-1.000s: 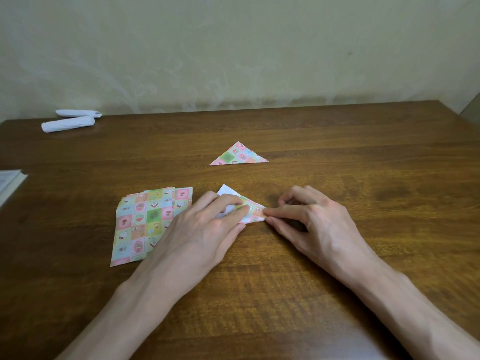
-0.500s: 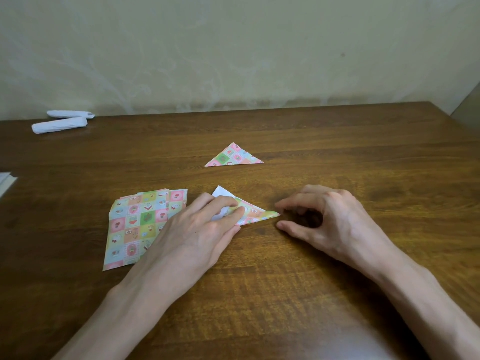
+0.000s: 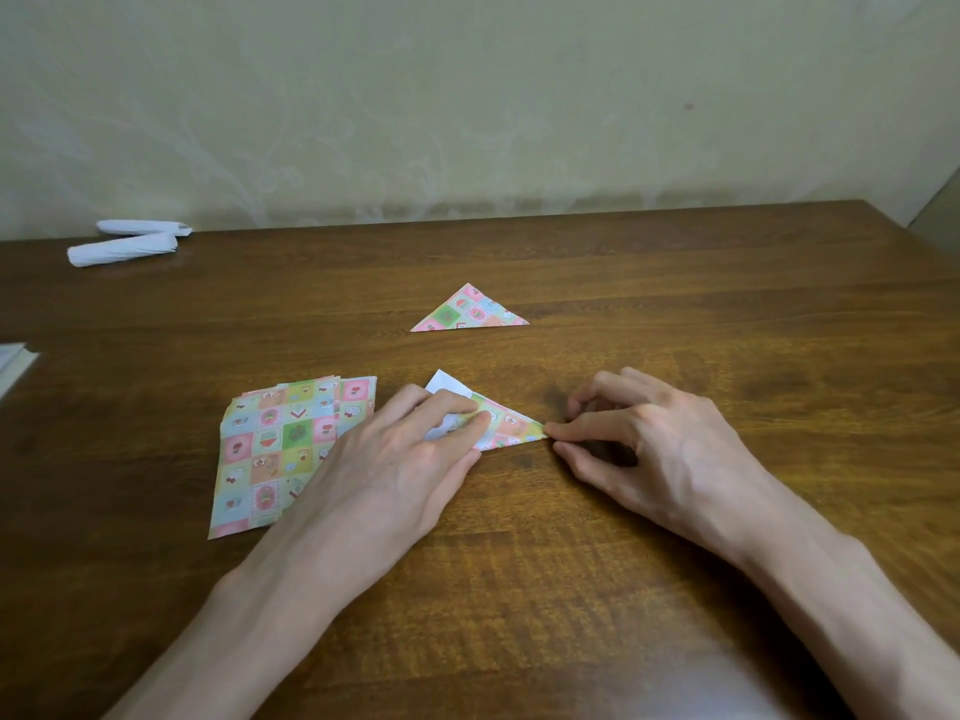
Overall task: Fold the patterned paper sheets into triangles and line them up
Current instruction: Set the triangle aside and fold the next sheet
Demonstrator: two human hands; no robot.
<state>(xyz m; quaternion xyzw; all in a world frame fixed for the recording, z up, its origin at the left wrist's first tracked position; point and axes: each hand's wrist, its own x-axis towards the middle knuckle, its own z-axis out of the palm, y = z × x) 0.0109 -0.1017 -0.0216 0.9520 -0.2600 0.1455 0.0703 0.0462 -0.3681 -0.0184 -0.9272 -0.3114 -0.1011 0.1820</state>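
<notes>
A half-folded patterned sheet [image 3: 511,426] lies at the table's middle, its white back showing at the top left corner. My left hand [image 3: 410,459] presses flat on its left part with straight fingers. My right hand [image 3: 644,449] has its index fingertip on the sheet's pointed right corner, with the thumb on the table just below it and the other fingers loosely curled. A finished patterned triangle [image 3: 470,311] lies farther back. A stack of unfolded patterned sheets [image 3: 280,449] sits to the left, partly under my left wrist.
Two rolled white papers [image 3: 124,244] lie at the back left near the wall. A white object's corner [image 3: 13,363] shows at the left edge. The wooden table [image 3: 727,314] ends at the right rear corner.
My right hand left the sheet's right corner half a second ago and has now come back, with its index fingertip on the tip. My left hand has kept pressing the sheet.
</notes>
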